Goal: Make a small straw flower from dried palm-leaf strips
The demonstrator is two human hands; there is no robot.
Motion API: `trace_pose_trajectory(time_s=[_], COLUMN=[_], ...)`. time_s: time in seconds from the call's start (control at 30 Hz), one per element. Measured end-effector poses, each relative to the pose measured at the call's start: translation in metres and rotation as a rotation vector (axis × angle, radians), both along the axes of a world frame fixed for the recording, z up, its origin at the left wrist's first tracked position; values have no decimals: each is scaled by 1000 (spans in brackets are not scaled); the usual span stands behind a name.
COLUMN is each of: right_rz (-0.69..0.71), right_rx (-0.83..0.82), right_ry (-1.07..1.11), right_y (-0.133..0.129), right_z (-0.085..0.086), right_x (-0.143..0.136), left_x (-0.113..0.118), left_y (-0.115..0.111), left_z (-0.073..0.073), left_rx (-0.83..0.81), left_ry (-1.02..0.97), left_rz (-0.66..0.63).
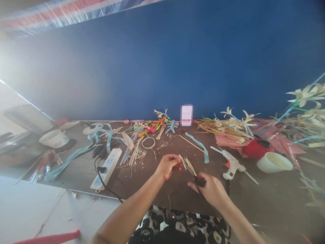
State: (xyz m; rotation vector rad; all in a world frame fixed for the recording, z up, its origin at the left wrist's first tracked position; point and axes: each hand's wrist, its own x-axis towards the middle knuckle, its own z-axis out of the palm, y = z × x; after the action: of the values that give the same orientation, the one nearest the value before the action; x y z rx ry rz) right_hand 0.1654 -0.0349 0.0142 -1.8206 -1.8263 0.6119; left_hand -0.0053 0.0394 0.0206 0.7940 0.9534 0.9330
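Near the front middle of the dark table, my left hand (168, 166) has its thumb and fingers pinched on one end of a pale dried strip (182, 160). To its right, my right hand (208, 186) is closed round the dark handles of scissors (196, 179). The scissor blades point up and left, towards the strip, beside more pale leaf material (189, 166). Whether the blades touch the strip cannot be told. Behind the hands lie a thin stick (192, 143) and a light blue ribbon (199, 144).
A white power strip (107, 169) with a black cable lies left. At right are a glue gun (233, 164), a white cup (274, 162), a red bowl (258, 149) and dried leaves (223, 130). Colourful pieces (153, 127) and a clear ring (148, 143) lie behind.
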Motion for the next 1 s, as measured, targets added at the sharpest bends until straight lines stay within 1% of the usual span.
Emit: trace_pose_trajectory(time_s=[0.17,0.33,0.7,1.0], right_rz=[-2,-17,-19,-28], right_rx=[-2,-2,-10,-7], right_ry=[-16,-26,-38,-35], right_y=[-1,-1,-2,-3], right_z=[-4,-4,-4,-6], right_x=[0,-1,-1,1], left_x=[3,4,5,6], left_y=[-2,-3,-3,-3], left_z=[0,0,1,-2], left_rx=[-4,-19,-30,-39], left_ry=[-21,-38,-52,-54], left_rz=[18,32,25,20])
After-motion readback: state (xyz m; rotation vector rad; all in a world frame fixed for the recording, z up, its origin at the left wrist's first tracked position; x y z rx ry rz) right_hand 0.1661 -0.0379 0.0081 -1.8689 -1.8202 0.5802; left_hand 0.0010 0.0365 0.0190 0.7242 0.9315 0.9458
